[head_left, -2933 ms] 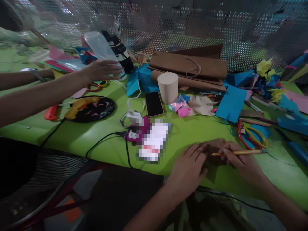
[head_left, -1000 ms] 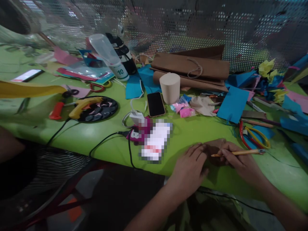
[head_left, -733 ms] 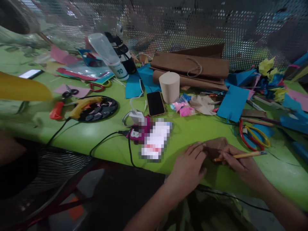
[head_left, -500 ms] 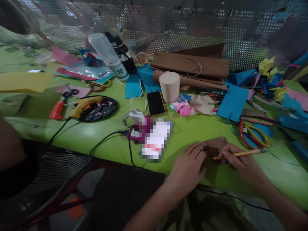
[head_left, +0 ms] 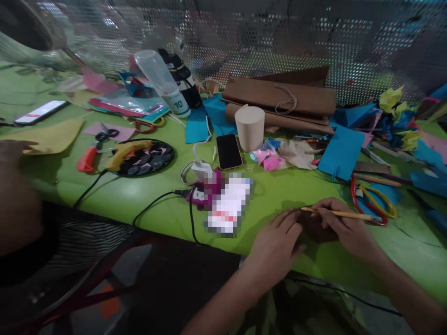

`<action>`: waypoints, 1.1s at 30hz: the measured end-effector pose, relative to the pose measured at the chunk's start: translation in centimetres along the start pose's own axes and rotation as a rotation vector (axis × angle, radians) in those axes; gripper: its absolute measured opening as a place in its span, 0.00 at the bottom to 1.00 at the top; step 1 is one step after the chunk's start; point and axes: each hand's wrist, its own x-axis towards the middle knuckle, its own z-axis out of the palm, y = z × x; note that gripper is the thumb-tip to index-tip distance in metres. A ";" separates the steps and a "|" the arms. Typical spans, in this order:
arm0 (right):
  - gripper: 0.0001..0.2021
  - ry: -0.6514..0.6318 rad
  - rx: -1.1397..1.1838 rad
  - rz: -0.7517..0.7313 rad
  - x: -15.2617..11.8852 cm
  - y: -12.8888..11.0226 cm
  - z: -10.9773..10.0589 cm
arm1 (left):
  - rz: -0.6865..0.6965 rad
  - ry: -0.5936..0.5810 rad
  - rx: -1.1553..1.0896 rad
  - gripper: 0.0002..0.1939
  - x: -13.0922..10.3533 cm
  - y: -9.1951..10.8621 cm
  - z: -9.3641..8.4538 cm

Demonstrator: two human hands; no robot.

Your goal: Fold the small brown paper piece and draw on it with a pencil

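My right hand (head_left: 340,224) is closed around a wooden pencil (head_left: 352,215). The pencil lies nearly level, its sharpened tip pointing left at the top edge of a small dark brown piece of paper (head_left: 318,230). My left hand (head_left: 279,239) rests flat on the left side of that piece, fingers stretched out and partly covering it. Just right of my right hand are the red and yellow handles of scissors (head_left: 373,204). A phone with a blurred-out screen (head_left: 228,204) lies to the left of my left hand.
A co-worker's hand (head_left: 16,151) touches yellow paper (head_left: 52,135) at left. A yellow glue gun (head_left: 127,153) sits on a black dish. Behind stand a beige cup (head_left: 249,128), dark phone (head_left: 229,151), rolled brown paper (head_left: 279,90), blue paper (head_left: 341,152) and a bottle (head_left: 162,83). Cables cross the table edge.
My right hand has shifted slightly, and the pencil tip has moved up to the brown paper's top edge. At left, the co-worker's yellow paper has moved down, uncovering a phone.
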 end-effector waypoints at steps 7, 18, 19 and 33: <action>0.22 -0.013 0.006 0.027 0.0 -0.1 0.0 | 0.001 0.015 -0.014 0.20 0.0 -0.1 0.2; 0.19 -0.073 0.059 0.039 -1.4 1.0 -0.2 | -0.006 0.001 -0.019 0.17 0.0 0.1 -0.1; 0.18 -0.077 0.057 0.038 -1.6 1.0 -0.2 | -0.006 -0.001 -0.021 0.18 0.0 0.2 -0.1; 0.17 -0.048 0.080 0.047 -1.6 0.9 -0.2 | 0.003 0.002 -0.002 0.17 0.0 0.0 0.1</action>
